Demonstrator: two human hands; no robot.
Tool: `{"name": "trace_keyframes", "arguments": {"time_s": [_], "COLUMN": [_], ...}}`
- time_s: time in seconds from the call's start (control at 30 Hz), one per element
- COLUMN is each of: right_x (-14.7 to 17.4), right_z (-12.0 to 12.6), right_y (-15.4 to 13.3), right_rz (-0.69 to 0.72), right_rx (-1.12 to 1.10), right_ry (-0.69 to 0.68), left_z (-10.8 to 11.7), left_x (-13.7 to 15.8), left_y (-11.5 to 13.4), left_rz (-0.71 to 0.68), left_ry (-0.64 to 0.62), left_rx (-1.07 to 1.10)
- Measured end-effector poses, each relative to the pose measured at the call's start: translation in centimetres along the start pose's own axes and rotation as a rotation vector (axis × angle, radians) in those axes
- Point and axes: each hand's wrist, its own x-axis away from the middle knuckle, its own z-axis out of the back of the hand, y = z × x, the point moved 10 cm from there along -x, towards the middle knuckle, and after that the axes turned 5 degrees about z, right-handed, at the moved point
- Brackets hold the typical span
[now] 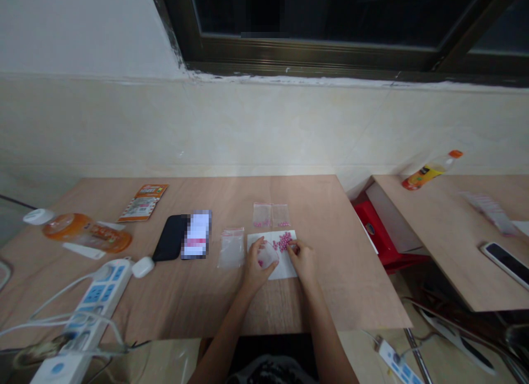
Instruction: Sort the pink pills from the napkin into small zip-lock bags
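A white sheet (285, 271) lies on the wooden table, and a cluster of small pink beads (285, 241) is spread over its upper right part. My left hand (256, 268) curves its thumb and fingers around the edges of a clear round piece (268, 254) at the sheet's left side. Some pink beads show inside its outline; whether it is a dish or a bag I cannot tell. My right hand (303, 260) is at the sheet's right edge, thumb and forefinger drawn together beside the beads. Anything between those fingertips is too small to make out.
Two small clear bags with pink beads (270, 216) lie behind the sheet. Left of it are a clear zip bag (231, 249), two phones (171, 238), an orange drink bottle (86, 232) and a power strip (93, 304) with cables. A second table (454, 224) stands right.
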Motion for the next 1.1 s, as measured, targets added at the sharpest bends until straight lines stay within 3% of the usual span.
{"name": "trace_keyframes", "arguments": {"time_s": [0.43, 1.1], "right_x": [-0.2, -1.3], "right_z": [0.6, 0.7], "right_y": [0.3, 0.6], "right_rz": [-0.005, -0.008], "right_rx": [-0.046, 0.063], "right_ry": [0.048, 0.017], "left_z": [0.0, 0.0], "left_x": [-0.1, 0.0], "left_y": [0.2, 0.0], "left_rz": [0.001, 0.014], "left_ry": [-0.007, -0.001], "left_rx": [-0.008, -0.001]}}
